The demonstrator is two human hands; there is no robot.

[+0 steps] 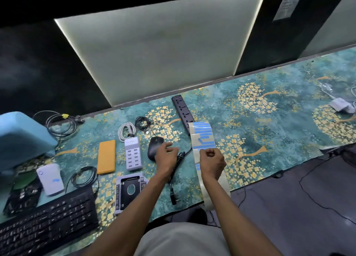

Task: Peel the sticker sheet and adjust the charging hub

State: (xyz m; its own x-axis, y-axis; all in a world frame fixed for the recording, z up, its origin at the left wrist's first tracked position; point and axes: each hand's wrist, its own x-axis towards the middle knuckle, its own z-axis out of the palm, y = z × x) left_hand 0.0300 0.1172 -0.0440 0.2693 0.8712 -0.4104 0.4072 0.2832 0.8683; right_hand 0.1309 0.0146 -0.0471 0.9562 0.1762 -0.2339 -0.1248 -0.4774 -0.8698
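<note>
My right hand (211,162) is curled over a long pale backing strip (203,138) that carries several blue stickers, and pinches it near its middle. The strip runs from the black power strip (181,111) down past the table's front edge. My left hand (166,155) hovers with loosely bent fingers beside a black mouse (154,146), above the power strip's coiled black cord (178,159). It holds nothing that I can see.
On the teal flowered table cover (250,140) lie a white multi-port charger (133,153), an orange case (107,156), a drive caddy (130,191), a white box (51,178), a black keyboard (50,219), coiled cables (59,124), and a blue object (21,138) at left.
</note>
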